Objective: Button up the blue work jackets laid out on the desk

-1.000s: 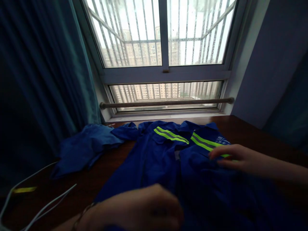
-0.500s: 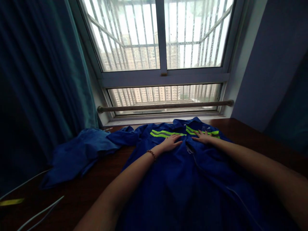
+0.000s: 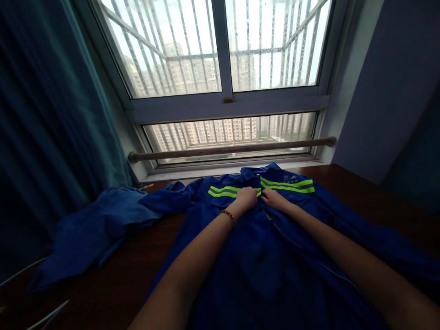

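Observation:
A blue work jacket (image 3: 247, 261) lies spread front side up, its collar toward the window. Yellow-green reflective bands with a grey stripe cross its chest. My left hand (image 3: 246, 198), with a beaded bracelet at the wrist, is closed on the front edge at the left band. Just across the front opening, my right hand (image 3: 273, 200) pinches the other edge below the right band. Both sets of fingertips are partly hidden. Below the hands, a pale line along the front edge runs down toward the lower right.
The jacket rests on a dark reddish-brown wooden surface (image 3: 137, 256). At left lies a crumpled lighter blue garment (image 3: 92, 229), touching the jacket's sleeve. White cables (image 3: 48, 316) are at the lower left. A rail (image 3: 233, 149) spans the window behind; a curtain (image 3: 58, 114) hangs left.
My hands have gone from lying flat with spread fingers on the chest to closing on the front edges, nearer each other. The view has shifted slightly, and the right sleeve shows more.

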`<state>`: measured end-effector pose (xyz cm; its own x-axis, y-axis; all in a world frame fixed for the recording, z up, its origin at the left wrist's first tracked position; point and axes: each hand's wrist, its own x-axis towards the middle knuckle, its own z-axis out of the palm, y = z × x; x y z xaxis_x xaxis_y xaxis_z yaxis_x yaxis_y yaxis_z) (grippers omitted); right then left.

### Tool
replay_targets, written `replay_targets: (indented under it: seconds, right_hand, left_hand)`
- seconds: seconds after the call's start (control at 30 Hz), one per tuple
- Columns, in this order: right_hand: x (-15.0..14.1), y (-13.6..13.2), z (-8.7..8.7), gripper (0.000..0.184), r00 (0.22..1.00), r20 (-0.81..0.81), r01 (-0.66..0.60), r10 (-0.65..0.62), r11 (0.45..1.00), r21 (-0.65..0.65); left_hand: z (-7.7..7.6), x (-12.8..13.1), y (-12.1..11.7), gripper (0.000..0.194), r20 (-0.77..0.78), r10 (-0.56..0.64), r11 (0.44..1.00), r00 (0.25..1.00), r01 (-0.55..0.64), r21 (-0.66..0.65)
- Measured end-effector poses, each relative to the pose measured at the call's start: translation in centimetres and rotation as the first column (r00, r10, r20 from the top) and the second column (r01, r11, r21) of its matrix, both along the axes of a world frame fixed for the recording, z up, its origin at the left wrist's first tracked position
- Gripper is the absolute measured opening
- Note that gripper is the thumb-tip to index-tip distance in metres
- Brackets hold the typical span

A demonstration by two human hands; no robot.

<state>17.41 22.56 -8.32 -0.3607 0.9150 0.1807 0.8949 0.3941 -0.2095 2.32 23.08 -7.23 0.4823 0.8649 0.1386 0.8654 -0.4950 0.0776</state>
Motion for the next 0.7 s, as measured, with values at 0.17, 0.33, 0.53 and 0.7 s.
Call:
replay_targets:
  seconds: [0.17,0.33,0.53,0.7]
  right_hand:
    - [-1.5,-1.5,0.2,0.028,0.997,0.073,0.008,-0.006,1.000,-0.025]
    - [-1.9,-4.8,0.8,0.039,0.999,0.026,0.021,-0.021,1.000,-0.010]
    - [-1.7,-5.8,1.3,0.033,0.974,-0.222,0.007,-0.054,0.979,-0.205]
    - [-0.5,-4.8,1.9,0.017,0.979,-0.194,-0.002,-0.057,0.957,-0.292]
  left_hand:
    - [-2.1,0.5,0.9,0.044,0.048,0.012,0.999,0.999,-0.014,0.036]
    - [-2.9,-2.3,1.3,0.048,0.060,0.049,0.999,0.997,-0.049,0.001]
    - [-2.3,-3.8,0.4,0.040,0.137,-0.002,0.992,0.991,-0.016,0.127]
    - [-1.5,-3.7,-0.6,0.019,0.216,-0.241,0.967,0.946,0.215,0.138]
